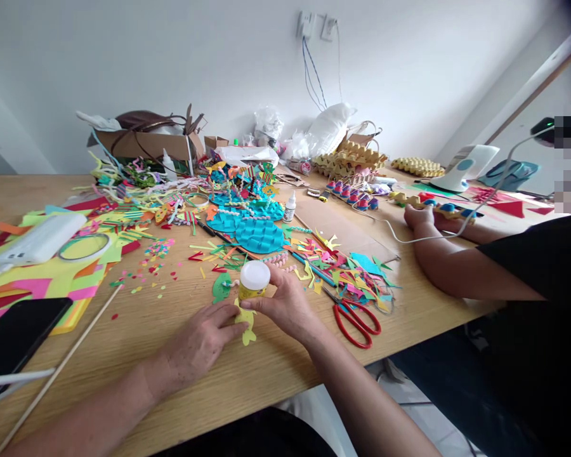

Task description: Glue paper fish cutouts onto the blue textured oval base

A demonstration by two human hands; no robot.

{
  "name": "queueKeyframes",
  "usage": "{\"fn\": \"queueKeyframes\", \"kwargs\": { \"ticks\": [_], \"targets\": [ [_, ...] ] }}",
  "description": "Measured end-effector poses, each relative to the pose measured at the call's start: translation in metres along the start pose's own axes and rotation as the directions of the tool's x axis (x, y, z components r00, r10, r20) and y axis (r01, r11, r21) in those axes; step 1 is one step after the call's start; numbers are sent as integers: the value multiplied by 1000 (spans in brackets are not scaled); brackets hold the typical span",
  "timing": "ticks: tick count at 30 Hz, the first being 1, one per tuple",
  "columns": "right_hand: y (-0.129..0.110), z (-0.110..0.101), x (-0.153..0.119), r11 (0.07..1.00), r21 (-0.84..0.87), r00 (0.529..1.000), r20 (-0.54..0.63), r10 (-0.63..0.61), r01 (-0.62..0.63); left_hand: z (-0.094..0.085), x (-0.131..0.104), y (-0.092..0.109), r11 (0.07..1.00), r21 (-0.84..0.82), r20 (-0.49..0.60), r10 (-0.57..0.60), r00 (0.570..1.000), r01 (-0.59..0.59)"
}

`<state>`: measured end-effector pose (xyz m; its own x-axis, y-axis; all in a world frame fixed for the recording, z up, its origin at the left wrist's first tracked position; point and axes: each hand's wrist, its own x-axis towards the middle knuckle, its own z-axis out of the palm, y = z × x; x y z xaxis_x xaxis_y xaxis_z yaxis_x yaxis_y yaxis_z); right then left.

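Note:
My right hand (pixel 290 303) is closed around a small yellow jar with a white lid (pixel 254 279), held upright just over the table. Below the jar lies a yellow paper fish (pixel 248 333), its upper part hidden by my fingers. My left hand (pixel 202 339) has its thumb and forefinger on the edge of this fish, gripping it against the wood. A green paper fish (pixel 222 287) rests just behind the jar. Red-handled scissors (pixel 356 322) lie to the right of my right hand, blades among paper scraps.
Blue-painted egg carton pieces (pixel 259 235) stand behind the jar, near a glue bottle (pixel 290 207). Paper scraps (pixel 368 279) cover the right. At left lie a black phone (pixel 21 333), a white power bank (pixel 42 238) and a thin stick (pixel 76 346). A co-worker's arm (pixel 447 266) rests at right.

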<state>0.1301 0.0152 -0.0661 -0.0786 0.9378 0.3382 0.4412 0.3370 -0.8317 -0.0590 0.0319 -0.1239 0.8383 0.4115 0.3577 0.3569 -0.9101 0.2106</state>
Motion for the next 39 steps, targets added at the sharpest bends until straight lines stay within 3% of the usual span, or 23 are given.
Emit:
{"fn": "queueKeyframes", "kwargs": {
  "ticks": [15,39],
  "targets": [
    [-6,0,2,998,39,998,53,-46,44,3,-2,-3,997,-74,8,-25,1000,25],
    [-1,-3,2,999,36,998,60,-36,34,3,-1,-2,999,36,3,23,1000,-23]
  ]
}}
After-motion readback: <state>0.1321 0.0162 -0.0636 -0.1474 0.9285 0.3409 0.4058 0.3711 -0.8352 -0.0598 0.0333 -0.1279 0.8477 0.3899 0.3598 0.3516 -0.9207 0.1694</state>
